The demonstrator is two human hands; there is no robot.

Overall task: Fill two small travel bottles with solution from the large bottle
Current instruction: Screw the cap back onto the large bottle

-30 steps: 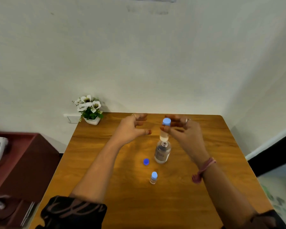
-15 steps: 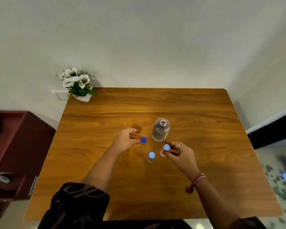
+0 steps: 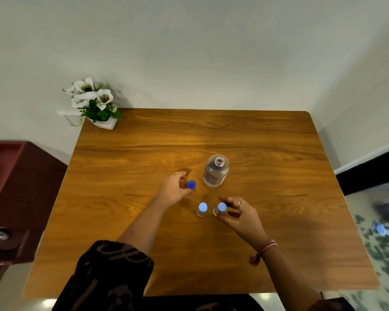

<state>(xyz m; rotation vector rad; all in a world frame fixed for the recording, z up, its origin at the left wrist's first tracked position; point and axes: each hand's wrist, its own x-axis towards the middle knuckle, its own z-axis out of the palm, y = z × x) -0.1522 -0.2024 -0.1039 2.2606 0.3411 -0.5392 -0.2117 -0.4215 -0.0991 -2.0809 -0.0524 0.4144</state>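
The large clear bottle (image 3: 216,173) stands uncapped near the middle of the wooden table (image 3: 267,243). Just left of it, my left hand (image 3: 175,189) pinches its dark blue cap (image 3: 191,184) between thumb and fingers, low over the tabletop. Two small travel bottles with light blue caps stand upright side by side in front of the large bottle. The left small bottle (image 3: 202,209) stands free. My right hand (image 3: 240,217) curls its thumb and fingers round the right small bottle (image 3: 220,208), which stands on the table.
A white pot of white flowers (image 3: 94,104) sits at the table's far left corner against the wall. A dark red cabinet (image 3: 16,187) stands to the left of the table. The floor drops away on the right.
My right hand has brought the small bottle down from above the large bottle and set it beside the other small one. My left hand has taken the blue cap off the table.
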